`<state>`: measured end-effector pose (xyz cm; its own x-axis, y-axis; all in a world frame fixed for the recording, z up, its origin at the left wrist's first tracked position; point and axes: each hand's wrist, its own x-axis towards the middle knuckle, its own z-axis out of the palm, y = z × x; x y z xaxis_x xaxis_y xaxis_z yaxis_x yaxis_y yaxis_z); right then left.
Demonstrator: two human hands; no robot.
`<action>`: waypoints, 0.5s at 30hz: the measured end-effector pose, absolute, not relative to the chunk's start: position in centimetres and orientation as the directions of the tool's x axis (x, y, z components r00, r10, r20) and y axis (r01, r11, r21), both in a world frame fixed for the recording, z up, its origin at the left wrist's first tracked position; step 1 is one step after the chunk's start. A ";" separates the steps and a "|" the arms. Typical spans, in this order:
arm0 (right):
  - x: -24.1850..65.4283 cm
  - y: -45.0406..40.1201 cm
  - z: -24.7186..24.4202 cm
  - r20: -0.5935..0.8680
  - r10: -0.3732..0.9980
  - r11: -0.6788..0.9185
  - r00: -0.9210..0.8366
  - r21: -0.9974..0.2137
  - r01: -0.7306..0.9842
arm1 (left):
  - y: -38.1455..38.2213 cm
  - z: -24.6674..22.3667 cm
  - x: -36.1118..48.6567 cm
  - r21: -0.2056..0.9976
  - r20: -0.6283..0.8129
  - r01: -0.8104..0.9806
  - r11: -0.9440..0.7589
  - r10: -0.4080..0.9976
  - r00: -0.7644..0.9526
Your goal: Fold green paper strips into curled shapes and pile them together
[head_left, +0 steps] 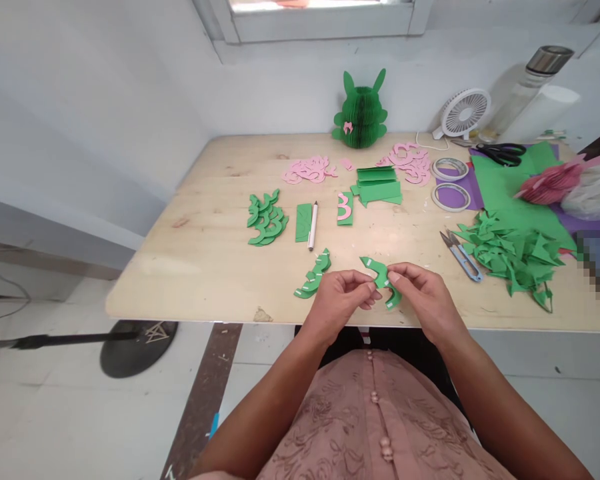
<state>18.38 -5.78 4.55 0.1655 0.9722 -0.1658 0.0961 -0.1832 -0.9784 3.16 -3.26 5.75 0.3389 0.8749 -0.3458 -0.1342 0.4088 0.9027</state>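
Just above the table's front edge, a curved green paper cutout [380, 269] with small white tape strips on it is between my hands. My right hand [420, 293] pinches its right side with thumb and forefinger. At its left edge, the closed fingertips of my left hand [344, 291] grip it near a tape strip. Beside my left hand lie several similar green cutouts [312, 279] with white strips, partly overlapping. Farther off are a pile of green cutouts [269, 221], a pen [313, 227] on a green paper rectangle [303, 222], and a pink cutout [345, 207] on green paper.
Pink cutout piles [310, 171] and folded green paper [377, 187] lie toward the back, before a green honeycomb paper rabbit [363, 113]. On the right are tape rolls [451, 197], blue thread snips [463, 257], green scraps [517, 250], black scissors [503, 154] and a small fan [465, 113].
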 end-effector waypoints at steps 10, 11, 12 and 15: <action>18.3 -5.6 4.4 -0.234 0.964 -0.227 0.125 -0.971 -0.069 | -3.3 6.0 3.1 0.909 -0.337 -0.108 0.403 0.861 0.380; 18.2 -5.6 4.4 -0.241 0.963 -0.232 0.119 -0.969 -0.083 | -3.3 6.0 3.1 0.907 -0.337 -0.111 0.406 0.859 0.385; 18.2 -5.6 4.4 -0.247 0.962 -0.237 0.114 -0.967 -0.093 | -3.3 6.0 3.1 0.905 -0.337 -0.115 0.409 0.856 0.392; 18.1 -5.6 4.5 -0.248 0.961 -0.237 0.126 -0.967 -0.091 | -3.3 5.9 2.9 0.896 -0.343 -0.128 0.426 0.844 0.412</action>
<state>18.08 -5.63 4.51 0.1263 0.9605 -0.2478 -0.0915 -0.2374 -0.9671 2.89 -3.35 5.89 0.4121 0.8441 -0.3430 -0.1276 0.4263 0.8956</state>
